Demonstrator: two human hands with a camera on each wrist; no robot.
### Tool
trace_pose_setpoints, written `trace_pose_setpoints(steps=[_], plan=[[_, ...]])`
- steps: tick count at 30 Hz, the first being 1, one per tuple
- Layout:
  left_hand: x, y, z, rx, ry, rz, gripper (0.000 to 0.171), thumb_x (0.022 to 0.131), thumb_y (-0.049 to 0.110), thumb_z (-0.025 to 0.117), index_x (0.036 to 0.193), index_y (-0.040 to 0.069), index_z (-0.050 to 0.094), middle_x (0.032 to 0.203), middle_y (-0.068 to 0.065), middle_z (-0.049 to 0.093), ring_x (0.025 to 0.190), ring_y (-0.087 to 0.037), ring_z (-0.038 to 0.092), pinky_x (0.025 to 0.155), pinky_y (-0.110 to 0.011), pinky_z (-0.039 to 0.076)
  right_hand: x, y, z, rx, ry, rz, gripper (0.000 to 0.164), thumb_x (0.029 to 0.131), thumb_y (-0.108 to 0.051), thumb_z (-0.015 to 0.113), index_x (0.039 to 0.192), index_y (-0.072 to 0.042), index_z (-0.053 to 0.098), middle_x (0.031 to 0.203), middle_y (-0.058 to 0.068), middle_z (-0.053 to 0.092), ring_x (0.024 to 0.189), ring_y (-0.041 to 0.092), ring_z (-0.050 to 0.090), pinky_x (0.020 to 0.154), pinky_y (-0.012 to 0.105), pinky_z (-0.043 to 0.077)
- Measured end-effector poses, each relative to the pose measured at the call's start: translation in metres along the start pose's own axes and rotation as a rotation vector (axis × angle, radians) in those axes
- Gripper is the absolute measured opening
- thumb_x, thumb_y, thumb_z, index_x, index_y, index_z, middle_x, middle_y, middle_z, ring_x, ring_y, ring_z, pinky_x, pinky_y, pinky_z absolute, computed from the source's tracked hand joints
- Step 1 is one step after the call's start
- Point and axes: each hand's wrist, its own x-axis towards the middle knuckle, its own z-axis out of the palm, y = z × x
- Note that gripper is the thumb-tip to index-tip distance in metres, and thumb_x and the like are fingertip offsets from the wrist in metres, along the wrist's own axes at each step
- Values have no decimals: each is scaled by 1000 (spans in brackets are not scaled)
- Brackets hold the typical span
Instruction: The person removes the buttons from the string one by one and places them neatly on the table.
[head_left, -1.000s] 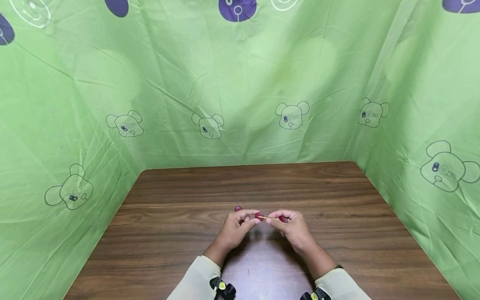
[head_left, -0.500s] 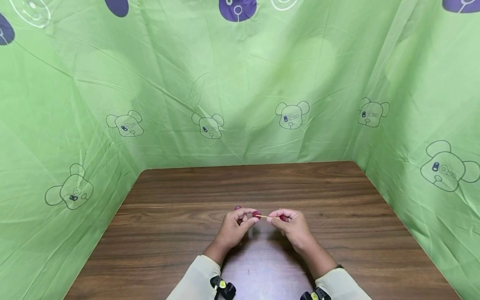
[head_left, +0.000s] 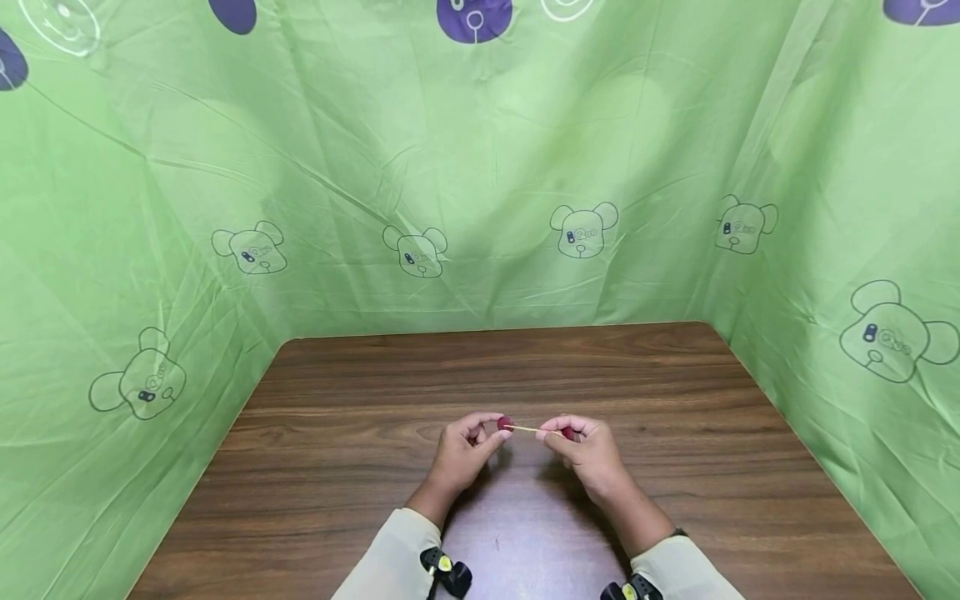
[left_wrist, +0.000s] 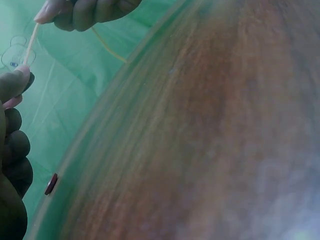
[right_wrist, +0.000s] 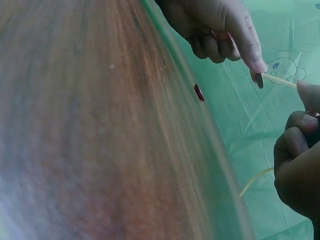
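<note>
Above the table (head_left: 480, 367), the left hand (head_left: 461, 450) pinched a disc (head_left: 506, 424), and the right hand (head_left: 588, 450), a red piece (head_left: 568, 433) tucked inside, pinched the string (head_left: 523, 428) leading from the disc, apparently to hold it taut.

Cord (head_left: 524, 429) above table (head_left: 345, 400), before curtain (head_left: 487, 150)

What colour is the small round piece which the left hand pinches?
Dark red; the small round piece shows best in the head view.
</note>
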Motion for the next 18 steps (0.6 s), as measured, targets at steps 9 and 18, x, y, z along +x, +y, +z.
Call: trace_pose_setpoints(steps=[9,18], plan=[[3,-9,0,15,58,0,21,91,8,88,111,3,82,60,-6,47,55,2,38,51,-14,30,1,0,-1,23,9,-26,23,93,0,82,105,17,72,65,-10,54,54,4,41,50,18,33],[7,-16,-2,180,125,37,22,86,14,94,107,12,86,78,-18,61,73,-24,59,68,-20,45,0,0,-1,32,13,-37,25,92,1,83,105,18,72,66,-11,56,55,4,43,50,18,35]])
